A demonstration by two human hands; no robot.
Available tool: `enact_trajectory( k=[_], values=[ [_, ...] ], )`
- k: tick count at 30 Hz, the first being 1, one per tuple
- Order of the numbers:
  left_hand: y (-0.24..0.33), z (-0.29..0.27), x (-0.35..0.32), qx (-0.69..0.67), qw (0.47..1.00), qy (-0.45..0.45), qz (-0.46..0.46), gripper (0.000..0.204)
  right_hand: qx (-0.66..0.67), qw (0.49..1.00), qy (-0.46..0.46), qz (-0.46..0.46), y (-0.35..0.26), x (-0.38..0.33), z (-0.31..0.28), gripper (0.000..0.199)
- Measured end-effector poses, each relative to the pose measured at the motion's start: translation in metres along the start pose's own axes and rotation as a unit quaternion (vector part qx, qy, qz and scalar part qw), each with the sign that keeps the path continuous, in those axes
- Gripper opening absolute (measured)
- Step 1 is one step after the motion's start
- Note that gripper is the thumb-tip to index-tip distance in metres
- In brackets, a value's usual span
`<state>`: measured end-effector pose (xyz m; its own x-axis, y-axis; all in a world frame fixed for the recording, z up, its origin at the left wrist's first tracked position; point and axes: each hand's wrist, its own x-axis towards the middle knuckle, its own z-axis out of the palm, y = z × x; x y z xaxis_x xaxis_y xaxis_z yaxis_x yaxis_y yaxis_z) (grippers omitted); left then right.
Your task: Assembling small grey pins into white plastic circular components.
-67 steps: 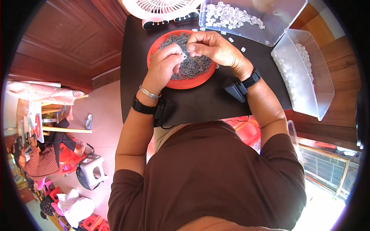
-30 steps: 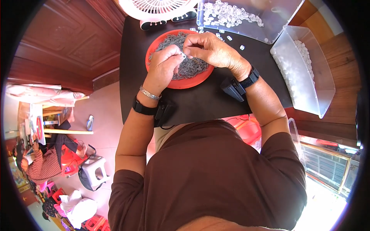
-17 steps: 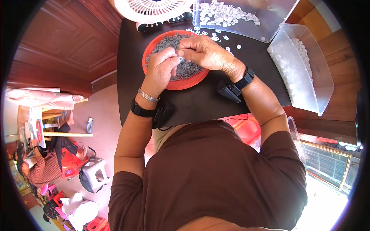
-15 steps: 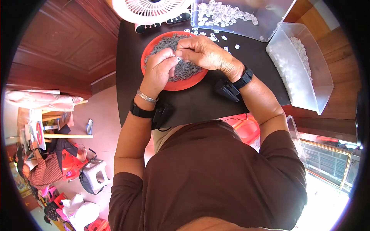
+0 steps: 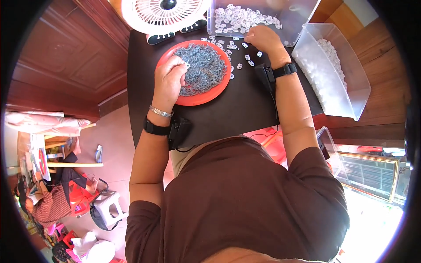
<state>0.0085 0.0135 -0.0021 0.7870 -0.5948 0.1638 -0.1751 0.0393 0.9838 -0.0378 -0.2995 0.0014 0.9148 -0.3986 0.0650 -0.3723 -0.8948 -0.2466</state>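
My left hand is closed in a pinch over the left side of a red plate, holding a small white plastic piece at its fingertips. The plate is heaped with grey screws. Farther right, my right hand reaches to the front edge of a clear bin, fingers curled together and pointing left. What those fingers hold, if anything, is too small to make out. Inside the bin lies a pile of small white two-holed pieces. More loose white pieces are scattered on the dark table between plate and bin.
A white fan stands at the back left of the table. To the right, a translucent bin holds more white pieces. Black devices are strapped at both my wrists. On the left, a person in a striped top sits near a white stool.
My hands have parted. The right hand has moved away from the left, up and right to the clear bin's edge. The left hand stays over the plate with the white piece.
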Motion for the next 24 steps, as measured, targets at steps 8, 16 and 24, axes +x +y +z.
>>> enact_trajectory(
  k=[8,16,24],
  values=[
    [0.004,0.000,-0.002,-0.004,1.000,0.011,0.002,0.014,0.094,0.985,0.117,-0.084,0.001,0.005,0.024,0.024],
    [0.005,0.000,-0.003,-0.004,1.000,0.010,-0.001,0.015,0.167,0.966,-0.066,-0.184,-0.034,-0.012,0.013,0.021],
    [0.001,0.001,0.000,-0.005,1.000,-0.004,-0.014,0.015,0.102,0.975,-0.060,-0.186,-0.047,-0.028,-0.007,0.019]
  ],
)
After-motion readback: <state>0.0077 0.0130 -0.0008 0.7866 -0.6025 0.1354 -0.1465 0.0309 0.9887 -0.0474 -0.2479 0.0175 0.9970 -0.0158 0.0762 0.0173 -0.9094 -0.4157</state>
